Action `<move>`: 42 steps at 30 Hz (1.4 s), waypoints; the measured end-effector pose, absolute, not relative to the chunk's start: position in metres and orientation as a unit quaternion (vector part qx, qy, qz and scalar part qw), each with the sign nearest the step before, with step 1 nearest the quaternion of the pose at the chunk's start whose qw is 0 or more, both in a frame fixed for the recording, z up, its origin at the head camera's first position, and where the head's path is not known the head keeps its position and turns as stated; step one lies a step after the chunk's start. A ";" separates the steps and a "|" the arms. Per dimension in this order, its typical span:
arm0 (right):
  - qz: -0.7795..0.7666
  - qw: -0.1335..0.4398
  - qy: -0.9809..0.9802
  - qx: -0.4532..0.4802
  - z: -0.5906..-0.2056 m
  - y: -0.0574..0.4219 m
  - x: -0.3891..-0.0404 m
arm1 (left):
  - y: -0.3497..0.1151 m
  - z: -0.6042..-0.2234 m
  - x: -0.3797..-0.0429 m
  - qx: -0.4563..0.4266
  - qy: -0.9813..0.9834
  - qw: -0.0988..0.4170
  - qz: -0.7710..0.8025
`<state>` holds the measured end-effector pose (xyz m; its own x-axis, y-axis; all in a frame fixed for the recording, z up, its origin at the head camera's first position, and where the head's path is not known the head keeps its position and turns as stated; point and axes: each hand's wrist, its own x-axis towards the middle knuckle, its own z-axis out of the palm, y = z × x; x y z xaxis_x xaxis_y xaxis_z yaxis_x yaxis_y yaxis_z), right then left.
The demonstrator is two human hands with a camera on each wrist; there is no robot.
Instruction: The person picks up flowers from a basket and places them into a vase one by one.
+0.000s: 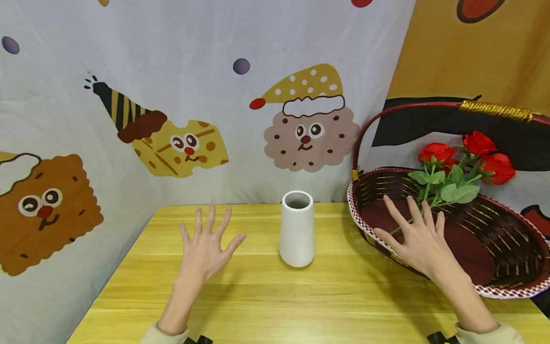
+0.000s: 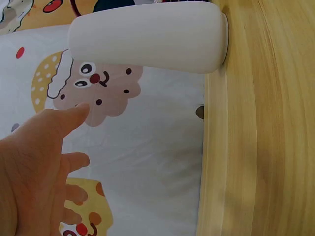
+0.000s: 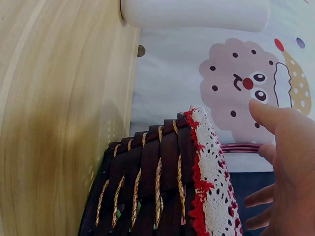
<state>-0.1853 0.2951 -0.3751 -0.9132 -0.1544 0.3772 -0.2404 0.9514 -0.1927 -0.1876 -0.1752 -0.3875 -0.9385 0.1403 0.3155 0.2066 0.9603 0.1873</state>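
A white vase [image 1: 297,234] stands upright on the wooden table between the two hands. My left hand [image 1: 205,251], fingers spread and holding nothing, hovers over the table to the vase's left. On the right, my right hand [image 1: 418,239] is spread out too, over the near side of a dark woven basket [image 1: 511,239]. Red roses [image 1: 438,153] with green leaves lean in that basket, their stems partly hidden behind the right hand. In the right wrist view the fingers are beside the basket's white lace rim [image 3: 209,167], and the vase [image 3: 197,12] lies beyond.
The basket's tall arched handle [image 1: 399,109] with gold wrapping rises on the right. A cloth backdrop [image 1: 206,43] with cartoon biscuits and cheese hangs behind the wooden table [image 1: 258,301]. Dark straps show at both wrists.
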 end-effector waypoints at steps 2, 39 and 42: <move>0.118 0.183 -0.971 0.102 -0.375 0.295 -0.185 | -0.175 -0.388 -0.187 -0.089 -0.978 0.151 -0.110; 0.130 0.178 -0.970 0.101 -0.366 0.297 -0.186 | -0.173 -0.385 -0.184 -0.094 -0.978 0.135 -0.131; 0.132 0.179 -0.970 0.099 -0.364 0.296 -0.188 | -0.171 -0.385 -0.185 -0.096 -0.977 0.136 -0.132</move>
<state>-0.1879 0.2962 -0.3639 -0.9165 -0.1454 0.3726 -0.2395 0.9456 -0.2201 -0.1850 -0.1712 -0.3849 -0.9449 0.1510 0.2905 0.2228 0.9467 0.2325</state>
